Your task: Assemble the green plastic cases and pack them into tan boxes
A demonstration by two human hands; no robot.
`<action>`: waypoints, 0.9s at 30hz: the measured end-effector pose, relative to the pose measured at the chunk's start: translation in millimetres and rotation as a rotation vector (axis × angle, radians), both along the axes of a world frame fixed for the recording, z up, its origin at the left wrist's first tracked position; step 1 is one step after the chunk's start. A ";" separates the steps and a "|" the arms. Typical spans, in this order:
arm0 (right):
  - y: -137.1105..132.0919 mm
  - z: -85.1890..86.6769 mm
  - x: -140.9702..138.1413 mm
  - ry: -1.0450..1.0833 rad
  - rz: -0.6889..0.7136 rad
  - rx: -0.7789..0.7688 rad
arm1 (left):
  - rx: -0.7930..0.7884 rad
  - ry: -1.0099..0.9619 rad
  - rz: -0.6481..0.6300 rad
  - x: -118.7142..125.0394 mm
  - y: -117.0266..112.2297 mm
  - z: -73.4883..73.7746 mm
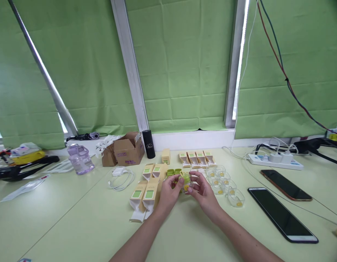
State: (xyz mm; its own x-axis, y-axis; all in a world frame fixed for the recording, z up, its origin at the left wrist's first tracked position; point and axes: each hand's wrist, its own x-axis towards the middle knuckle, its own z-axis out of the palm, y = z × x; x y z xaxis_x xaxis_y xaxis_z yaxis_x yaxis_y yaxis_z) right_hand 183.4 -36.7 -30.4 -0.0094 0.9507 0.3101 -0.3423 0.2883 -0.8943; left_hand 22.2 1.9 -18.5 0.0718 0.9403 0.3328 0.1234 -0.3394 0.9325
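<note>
Mid-desk (75, 218), the left hand (169, 193) and right hand (204, 193) each close their grip on a small green case (186, 181); clear cups (225, 186) at its 3 o'clock, tan boxes (146, 193) at 9

We see a pale green bench (75, 218) under plain green blinds (185, 72). The small case (186, 181) is lime green with a yellow spot. The little boxes (146, 194) are tan with square green labels, and the clear cups (225, 186) show yellow dots. The jug (80, 158) is lilac, the flask (148, 144) black, the phone (280, 214) black, the power strip (274, 161) white.
</note>
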 end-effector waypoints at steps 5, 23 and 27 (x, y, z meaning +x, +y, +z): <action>-0.3 -1.4 -0.2 -0.010 0.012 0.004 | -0.012 -0.015 -0.035 1.4 0.2 1.1; 3.7 -2.1 -1.1 0.045 -0.004 -0.004 | 0.006 -0.016 -0.092 0.9 -5.0 -0.4; 3.0 2.9 -0.1 0.088 -0.023 -0.012 | 0.055 -0.023 -0.162 0.4 -14.2 4.6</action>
State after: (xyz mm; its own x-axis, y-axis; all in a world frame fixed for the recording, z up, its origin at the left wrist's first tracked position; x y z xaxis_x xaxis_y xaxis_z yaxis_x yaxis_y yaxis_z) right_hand 183.3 -33.6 -27.5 0.0388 0.9541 0.2969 -0.4132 0.2858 -0.8646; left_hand 22.6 -12.3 -13.9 0.2131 0.8971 0.3871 0.0416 -0.4042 0.9137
